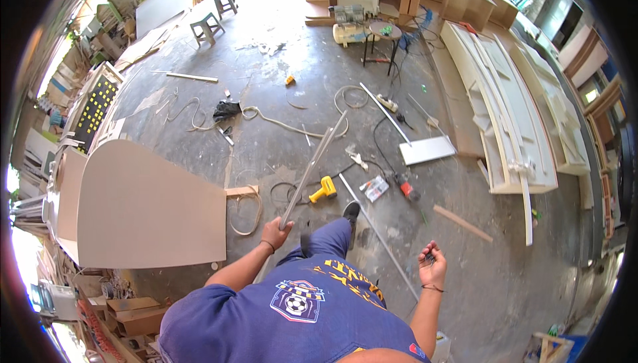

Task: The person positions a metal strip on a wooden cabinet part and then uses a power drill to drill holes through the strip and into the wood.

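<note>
- Left hand (276, 231): closed around the near part of a long metal bar (312, 166).
- Right hand (432, 265): fingers curled about some dark bits (430, 255), too small to identify; well apart from the bar.
- Bar: its long axis runs from the left hand forward and slightly rightward, the far end pointing away from the body. It lies ahead of and to the left of the right hand; the left is nearer.
- Just right of the bar, on the floor: a yellow tool (323, 190); beyond it, a clear pack (375, 188) and a red tool (407, 190).
- Between the hands: a thin strip (379, 229) on the floor.
- Farther out: a curved panel (153, 210) at left, a pale cabinet (488, 157) at right.
</note>
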A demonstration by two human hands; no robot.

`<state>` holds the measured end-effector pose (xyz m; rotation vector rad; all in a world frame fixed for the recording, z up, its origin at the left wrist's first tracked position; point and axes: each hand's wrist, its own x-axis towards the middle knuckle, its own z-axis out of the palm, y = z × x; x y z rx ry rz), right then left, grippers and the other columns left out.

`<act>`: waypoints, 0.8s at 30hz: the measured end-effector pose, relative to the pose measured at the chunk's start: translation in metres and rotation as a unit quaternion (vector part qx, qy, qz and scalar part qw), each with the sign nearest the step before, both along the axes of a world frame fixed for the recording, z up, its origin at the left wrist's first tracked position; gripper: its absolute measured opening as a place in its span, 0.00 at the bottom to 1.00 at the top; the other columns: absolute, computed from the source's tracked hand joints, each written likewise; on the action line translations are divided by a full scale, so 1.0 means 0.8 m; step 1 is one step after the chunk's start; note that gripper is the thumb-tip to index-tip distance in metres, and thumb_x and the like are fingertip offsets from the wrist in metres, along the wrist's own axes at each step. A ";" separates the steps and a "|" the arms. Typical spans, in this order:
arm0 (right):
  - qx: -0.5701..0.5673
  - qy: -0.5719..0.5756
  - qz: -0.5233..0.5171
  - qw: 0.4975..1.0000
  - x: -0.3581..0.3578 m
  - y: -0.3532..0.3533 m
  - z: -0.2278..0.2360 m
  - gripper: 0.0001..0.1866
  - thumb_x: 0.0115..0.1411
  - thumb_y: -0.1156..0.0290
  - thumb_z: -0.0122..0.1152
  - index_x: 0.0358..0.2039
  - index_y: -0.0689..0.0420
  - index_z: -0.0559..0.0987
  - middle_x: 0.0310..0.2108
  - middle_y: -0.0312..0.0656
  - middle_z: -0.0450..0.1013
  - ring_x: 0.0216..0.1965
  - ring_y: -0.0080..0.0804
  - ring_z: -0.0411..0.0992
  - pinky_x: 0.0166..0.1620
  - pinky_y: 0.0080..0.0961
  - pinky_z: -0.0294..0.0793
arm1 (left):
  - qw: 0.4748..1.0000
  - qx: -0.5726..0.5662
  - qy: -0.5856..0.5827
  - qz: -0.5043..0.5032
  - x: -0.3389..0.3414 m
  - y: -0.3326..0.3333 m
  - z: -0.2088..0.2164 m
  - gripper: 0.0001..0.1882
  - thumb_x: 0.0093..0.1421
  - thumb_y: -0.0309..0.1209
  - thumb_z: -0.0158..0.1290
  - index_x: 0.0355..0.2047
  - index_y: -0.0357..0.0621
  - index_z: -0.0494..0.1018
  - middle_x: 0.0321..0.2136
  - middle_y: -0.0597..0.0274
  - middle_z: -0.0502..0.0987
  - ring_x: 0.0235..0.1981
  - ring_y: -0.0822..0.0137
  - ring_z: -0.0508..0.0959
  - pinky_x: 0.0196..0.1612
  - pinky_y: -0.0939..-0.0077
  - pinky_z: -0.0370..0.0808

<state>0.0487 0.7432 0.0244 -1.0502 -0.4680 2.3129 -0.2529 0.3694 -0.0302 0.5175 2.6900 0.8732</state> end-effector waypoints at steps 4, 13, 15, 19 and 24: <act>-0.022 0.034 0.033 0.999 -0.120 0.107 -0.011 0.11 0.64 0.69 0.48 0.43 0.58 0.74 0.32 0.35 0.73 0.29 0.25 0.69 0.29 0.22 0.68 | 0.998 -0.023 -0.008 0.065 -0.034 0.052 -0.027 0.28 0.55 0.56 0.51 0.22 0.39 0.70 0.22 0.41 0.74 0.28 0.41 0.75 0.29 0.53 0.70; -0.125 0.055 -0.029 0.990 -0.265 0.233 0.001 0.14 0.57 0.73 0.59 0.43 0.64 0.73 0.37 0.46 0.72 0.22 0.21 0.63 0.26 0.17 0.64 | 0.996 0.069 -0.004 0.060 -0.241 0.282 -0.034 0.27 0.56 0.55 0.51 0.28 0.38 0.73 0.25 0.44 0.75 0.28 0.45 0.75 0.32 0.57 0.70; -0.127 0.028 -0.051 0.990 -0.283 0.253 0.018 0.13 0.56 0.81 0.52 0.43 0.61 0.74 0.35 0.44 0.71 0.23 0.23 0.65 0.28 0.22 0.68 | 0.997 0.023 -0.041 0.067 -0.279 0.324 0.003 0.26 0.57 0.53 0.52 0.27 0.37 0.71 0.17 0.52 0.72 0.23 0.54 0.73 0.30 0.61 0.70; -0.157 0.039 -0.070 0.984 -0.284 0.327 -0.004 0.13 0.57 0.77 0.46 0.42 0.59 0.74 0.23 0.35 0.69 0.22 0.23 0.65 0.26 0.19 0.64 | 0.977 0.148 -0.120 0.100 -0.326 0.409 0.010 0.20 0.60 0.46 0.53 0.21 0.43 0.67 0.12 0.69 0.64 0.13 0.74 0.66 0.17 0.76 0.64; -0.186 -0.011 -0.124 0.975 -0.274 0.417 -0.052 0.09 0.58 0.70 0.46 0.37 0.55 0.74 0.12 0.26 0.51 0.13 0.18 0.49 0.17 0.19 0.49 | 0.974 0.154 -0.146 0.083 -0.343 0.513 0.023 0.18 0.61 0.43 0.52 0.21 0.46 0.64 0.11 0.72 0.63 0.11 0.77 0.64 0.13 0.79 0.62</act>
